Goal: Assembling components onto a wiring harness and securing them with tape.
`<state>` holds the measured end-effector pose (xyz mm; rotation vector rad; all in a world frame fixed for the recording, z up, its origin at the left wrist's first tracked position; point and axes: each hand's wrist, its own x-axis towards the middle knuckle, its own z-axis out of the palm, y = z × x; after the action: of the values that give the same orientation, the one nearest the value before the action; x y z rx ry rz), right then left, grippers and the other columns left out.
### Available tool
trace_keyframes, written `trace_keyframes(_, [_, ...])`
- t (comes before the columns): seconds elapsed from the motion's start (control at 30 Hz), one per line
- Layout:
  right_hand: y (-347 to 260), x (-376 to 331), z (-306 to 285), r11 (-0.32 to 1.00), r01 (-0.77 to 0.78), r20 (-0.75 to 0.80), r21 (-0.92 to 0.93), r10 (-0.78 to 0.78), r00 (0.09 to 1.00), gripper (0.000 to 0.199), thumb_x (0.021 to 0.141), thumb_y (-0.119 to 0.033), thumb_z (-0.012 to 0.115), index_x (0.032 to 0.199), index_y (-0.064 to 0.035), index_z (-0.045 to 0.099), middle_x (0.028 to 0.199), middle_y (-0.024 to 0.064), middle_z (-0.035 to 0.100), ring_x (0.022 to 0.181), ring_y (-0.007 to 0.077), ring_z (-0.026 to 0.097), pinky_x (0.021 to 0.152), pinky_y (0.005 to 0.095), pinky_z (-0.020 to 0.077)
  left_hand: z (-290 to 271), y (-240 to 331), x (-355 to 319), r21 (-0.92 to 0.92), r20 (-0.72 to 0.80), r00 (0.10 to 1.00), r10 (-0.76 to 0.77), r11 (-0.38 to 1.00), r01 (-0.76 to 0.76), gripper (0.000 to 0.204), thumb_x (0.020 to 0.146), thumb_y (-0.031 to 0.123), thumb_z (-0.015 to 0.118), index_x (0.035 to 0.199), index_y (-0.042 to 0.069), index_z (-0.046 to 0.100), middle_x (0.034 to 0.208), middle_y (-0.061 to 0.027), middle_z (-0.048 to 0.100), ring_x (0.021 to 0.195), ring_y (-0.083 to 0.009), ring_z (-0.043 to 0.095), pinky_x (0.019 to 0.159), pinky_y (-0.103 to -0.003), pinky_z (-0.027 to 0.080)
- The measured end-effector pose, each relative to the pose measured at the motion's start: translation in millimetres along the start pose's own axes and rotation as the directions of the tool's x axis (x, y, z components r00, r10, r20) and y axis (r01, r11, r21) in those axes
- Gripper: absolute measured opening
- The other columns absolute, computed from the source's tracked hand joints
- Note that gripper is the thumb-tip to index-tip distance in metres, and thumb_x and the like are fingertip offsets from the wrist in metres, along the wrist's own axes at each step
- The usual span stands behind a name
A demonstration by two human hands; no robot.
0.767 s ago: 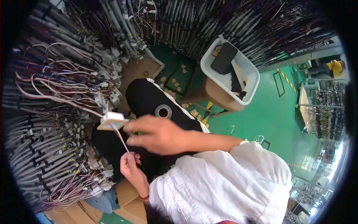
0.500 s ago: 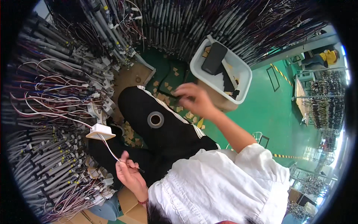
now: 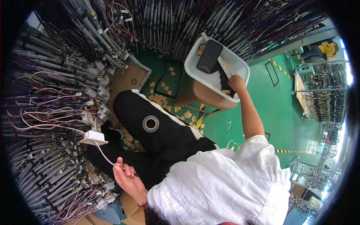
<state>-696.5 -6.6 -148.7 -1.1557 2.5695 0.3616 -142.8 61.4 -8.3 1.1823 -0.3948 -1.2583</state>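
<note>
My left hand (image 3: 127, 177) is closed on a few thin white and dark wires (image 3: 104, 155). These run from a white rectangular housing with a tan flange (image 3: 94, 137), which sits to the left of that hand, over my leg. My right hand (image 3: 236, 83) reaches into a white plastic tub (image 3: 208, 77) at its right side, fingers curled, beside a long pale strip (image 3: 225, 66) and dark pieces. Whatever it grips is hidden by the hand. On my black-clad thigh rests a grey ring-shaped roll (image 3: 151, 130).
A black flat rectangular object (image 3: 210, 56) lies in the tub, which stands on a brown stool (image 3: 195, 95). Bundled grey cables (image 3: 56, 165) crowd the left and far sides. Small tan pieces (image 3: 161, 99) litter the green floor. A person in yellow (image 3: 327, 50) is far right.
My right hand has moved right from above my knee into the white tub. My left hand keeps its hold on the wires; the housing has shifted slightly left and down in view.
</note>
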Motion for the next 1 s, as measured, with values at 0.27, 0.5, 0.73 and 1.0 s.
trace_keyframes(0.27, [-7.4,-24.2,-30.4,0.817,0.248,0.100,-0.520,-0.230,0.968,0.028,0.063,-0.017,0.070,0.091,-0.0209,0.068,0.098,0.0034,0.068,0.101,0.0257,0.060,0.086,0.0404,0.0434,2.8,-3.6,5.2,-0.010,0.032,0.999,0.009,1.000,-0.009,0.017,0.098,0.020,0.049,0.097,0.004,0.055,0.115,-0.0091,0.058,0.065,-0.0042,0.042,0.054,-0.018,0.034])
trace_keyframes(0.5, [-1.7,-26.4,-15.6,0.920,0.107,0.070,-0.378,-0.087,0.994,0.026,0.074,-0.016,0.058,0.098,-0.0147,0.068,0.106,0.0084,0.067,0.108,0.0257,0.059,0.095,0.0444,0.0402,5.3,-0.3,5.5,-0.024,-0.001,1.000,-0.003,1.000,0.003,0.018,0.097,0.023,0.050,0.096,0.006,0.055,0.116,-0.0087,0.059,0.071,-0.0051,0.047,0.054,-0.016,0.036])
trace_keyframes(0.73, [-1.2,-22.5,-9.5,0.899,0.121,0.108,-0.420,-0.082,0.991,0.033,0.073,-0.016,0.057,0.105,-0.0152,0.067,0.110,0.0086,0.066,0.104,0.0278,0.062,0.094,0.0436,0.0411,4.3,0.6,4.2,-0.039,0.012,1.000,-0.022,0.999,0.022,0.018,0.097,0.023,0.051,0.095,0.006,0.055,0.117,-0.0094,0.059,0.072,-0.0055,0.048,0.052,-0.016,0.036])
trace_keyframes(1.0, [-7.9,-12.6,-8.8,0.892,0.124,-0.153,0.434,-0.063,0.986,0.029,0.076,-0.018,0.061,0.103,-0.0076,0.060,0.093,0.0150,0.063,0.074,0.0278,0.067,0.061,0.0421,0.0542,4.1,0.8,5.0,-0.042,0.012,1.000,-0.005,0.999,0.006,0.018,0.096,0.023,0.052,0.097,0.005,0.056,0.117,-0.0096,0.060,0.073,-0.0051,0.048,0.052,-0.015,0.036])
